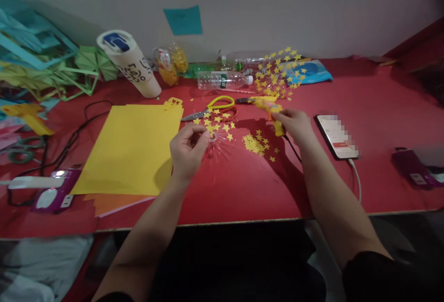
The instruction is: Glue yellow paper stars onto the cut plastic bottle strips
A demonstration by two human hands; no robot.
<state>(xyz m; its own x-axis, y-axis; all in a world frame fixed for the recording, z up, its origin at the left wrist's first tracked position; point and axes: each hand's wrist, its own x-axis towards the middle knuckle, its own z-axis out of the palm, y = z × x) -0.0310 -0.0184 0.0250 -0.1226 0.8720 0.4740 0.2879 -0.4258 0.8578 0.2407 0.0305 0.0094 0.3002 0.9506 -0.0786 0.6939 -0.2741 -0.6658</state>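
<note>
My left hand [188, 147] pinches a clear plastic piece cut into thin radiating strips [215, 141], with small yellow paper stars stuck on its tips. My right hand [294, 123] grips the handle of a yellow hot glue gun [265, 105], its nozzle pointing left above the table. A small heap of loose yellow stars [255, 144] lies on the red table [243, 186] between my hands. Yellow-handled scissors [212, 107] lie just behind the plastic piece.
Yellow and orange paper sheets [133, 147] lie at left. A phone [336, 136] on a cable rests at right. Plastic bottles [224, 80], a star-covered piece [277, 73], a white cup [130, 64] and paper lanterns [41, 57] stand along the back. A power strip [52, 191] sits front left.
</note>
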